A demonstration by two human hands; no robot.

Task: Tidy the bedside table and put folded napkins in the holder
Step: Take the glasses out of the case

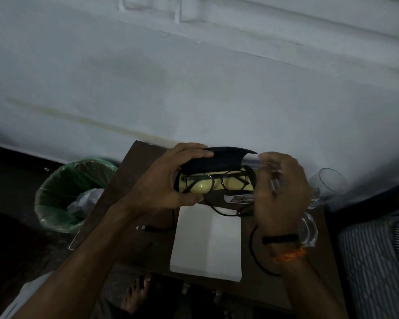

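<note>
Left hand point(164, 183) grips open black glasses case point(207, 162) above counter's far edge; blurred right hand point(279, 187): grip unclear. Seat dark-framed spectacles point(214, 181) flat on yellow cloth point(199, 186), then close.

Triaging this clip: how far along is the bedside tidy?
Early to midway. Done: glasses already lie in the open black case on a yellow cloth. In hand: left hand grips the case; right hand is at its other end, blurred, grip unclear. Left: case not closed, black cable loose on the table, white napkins lying flat, glassware at the right edge.
</note>
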